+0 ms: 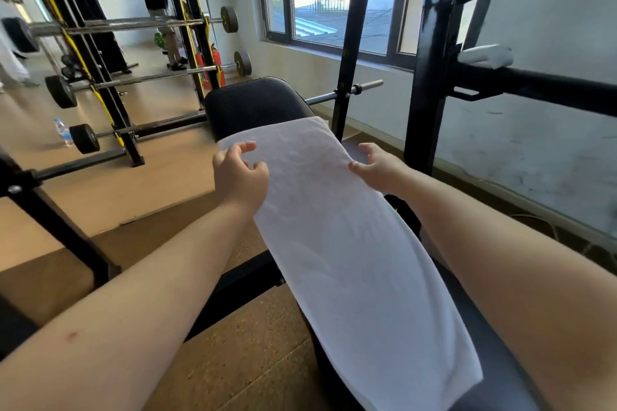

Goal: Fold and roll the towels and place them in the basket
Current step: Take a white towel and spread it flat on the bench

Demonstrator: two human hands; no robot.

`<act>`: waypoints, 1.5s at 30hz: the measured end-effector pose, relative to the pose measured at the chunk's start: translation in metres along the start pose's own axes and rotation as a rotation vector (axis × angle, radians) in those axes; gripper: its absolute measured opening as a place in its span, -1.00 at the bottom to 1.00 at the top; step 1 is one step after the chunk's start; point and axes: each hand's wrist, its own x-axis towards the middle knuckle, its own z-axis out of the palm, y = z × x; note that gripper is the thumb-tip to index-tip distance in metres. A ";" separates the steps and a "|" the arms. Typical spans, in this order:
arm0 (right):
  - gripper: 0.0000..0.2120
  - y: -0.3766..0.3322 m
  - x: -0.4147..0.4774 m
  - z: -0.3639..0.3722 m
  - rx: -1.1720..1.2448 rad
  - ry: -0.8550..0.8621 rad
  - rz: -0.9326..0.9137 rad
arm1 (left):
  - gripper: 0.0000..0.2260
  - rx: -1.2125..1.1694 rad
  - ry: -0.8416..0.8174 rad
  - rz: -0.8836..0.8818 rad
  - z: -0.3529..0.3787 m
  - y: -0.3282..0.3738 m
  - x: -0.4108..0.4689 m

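Lying lengthwise along the counter (253, 100), left edge overhanging: the towel (334, 227). Loosely spread over its far corner, holding nothing: left hand (240, 173). At the opposite edge, grip unclear: right hand (377, 167). Risk of slipping off sideways if pulled unevenly

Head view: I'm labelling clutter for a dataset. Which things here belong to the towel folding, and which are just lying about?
Belongs to the job: white towel, spread along the black bench; left hand and right hand at its two side edges. No basket shows.
Just lying about: water bottle on the floor; barbells; red fire extinguisher.
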 end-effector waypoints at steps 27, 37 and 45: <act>-0.54 0.165 -0.253 0.026 0.040 -0.095 0.414 | -0.65 0.481 -1.146 0.509 0.034 -0.025 -0.246; -0.94 0.169 -0.262 0.032 0.880 0.014 0.589 | -0.79 0.716 -1.130 0.894 0.016 -0.034 -0.260; -0.75 0.172 -0.253 -0.002 1.065 0.182 0.614 | -0.80 0.288 -0.829 0.234 0.008 -0.026 -0.254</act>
